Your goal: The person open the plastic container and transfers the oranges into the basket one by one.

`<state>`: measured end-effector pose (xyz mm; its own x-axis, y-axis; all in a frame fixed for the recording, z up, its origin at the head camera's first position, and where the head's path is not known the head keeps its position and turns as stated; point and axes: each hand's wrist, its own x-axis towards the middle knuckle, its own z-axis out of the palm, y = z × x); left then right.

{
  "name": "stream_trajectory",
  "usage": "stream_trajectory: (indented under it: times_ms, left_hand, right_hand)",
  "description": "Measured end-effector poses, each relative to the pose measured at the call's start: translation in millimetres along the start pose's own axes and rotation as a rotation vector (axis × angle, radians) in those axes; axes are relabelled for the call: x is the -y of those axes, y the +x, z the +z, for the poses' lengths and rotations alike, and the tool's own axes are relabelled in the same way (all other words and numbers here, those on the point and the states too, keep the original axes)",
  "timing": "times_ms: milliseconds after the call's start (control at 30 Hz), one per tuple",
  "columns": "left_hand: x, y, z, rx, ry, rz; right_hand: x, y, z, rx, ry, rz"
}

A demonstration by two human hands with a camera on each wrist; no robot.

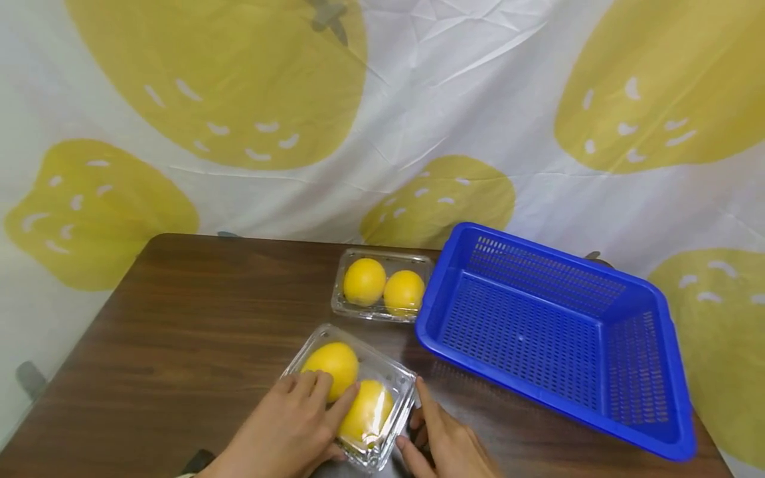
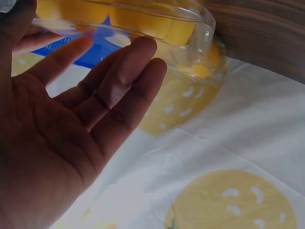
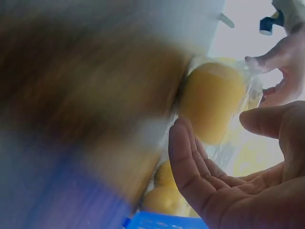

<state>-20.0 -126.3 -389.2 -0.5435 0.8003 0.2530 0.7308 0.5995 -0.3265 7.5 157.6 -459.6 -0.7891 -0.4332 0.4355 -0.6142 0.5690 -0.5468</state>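
Observation:
In the head view, a clear plastic clamshell box [image 1: 376,368] with two round yellow fruits [image 1: 366,411] lies at an angle near the table's front. My left hand [image 1: 287,418] rests its fingers over the lid at the left side, thumb low by the near edge. From the left wrist view, that hand's fingers [image 2: 126,86] look loosely extended beside the box. At the box's right side is my right hand [image 1: 448,441], index fingertip right at the corner. The right wrist view shows its fingers and thumb spread apart close to a yellow fruit [image 3: 212,102] inside the plastic.
A second clear box [image 1: 340,305] holding two yellow fruits stands farther back, against a blue perforated basket [image 1: 520,338] on the right. Both are on a dark wooden table [image 1: 197,332]. Behind hangs a white cloth [image 1: 430,106] printed with big yellow fruits.

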Motion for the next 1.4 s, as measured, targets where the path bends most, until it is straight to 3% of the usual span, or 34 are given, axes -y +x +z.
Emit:
stream_trajectory:
  times_ms: [133,267,367,500,767,833,900,967,1067,1233,1400]
  left_hand:
    - [-5.2,3.2,0.3,0.010,-0.024,-0.033]
    - [-10.0,6.1,1.8,0.012,-0.027,-0.060]
    - [-12.7,7.9,2.7,0.004,-0.012,-0.075]
    - [-15.2,10.2,2.9,-0.011,0.005,-0.095]
    - [-20.3,14.8,4.2,-0.030,0.041,-0.125]
    - [-21.5,16.0,4.6,-0.036,0.043,-0.134]
    - [-22.7,17.2,4.7,-0.039,0.044,-0.143]
    - [-23.5,18.8,4.6,-0.038,0.041,-0.150]
    - [-23.6,21.0,3.6,-0.028,0.030,-0.151]
    - [-17.9,23.5,-1.3,0.046,0.007,-0.145]
    - [-12.6,27.3,-4.8,0.069,-0.044,-0.105]
  right_hand:
    - [-13.4,-6.5,8.5,0.054,0.217,0.058]
    - [-19.8,-8.1,12.2,0.068,0.384,0.031]
    - [-11.9,-3.0,8.1,0.074,0.475,-0.008]
    - [-5.5,-0.2,4.8,0.091,0.531,0.006]
    - [-10.4,-4.7,6.0,0.088,0.495,0.019]
    - [-9.3,-4.4,4.9,0.097,0.513,0.065]
    - [-6.2,-2.5,2.9,0.120,0.554,0.160]
    - [-3.2,-0.3,1.1,0.151,0.638,0.279]
    - [-0.8,1.5,0.2,0.158,0.780,0.393]
    - [-0.1,1.1,3.2,0.107,0.895,0.375]
    - [-0.9,2.2,4.8,0.085,0.936,0.518]
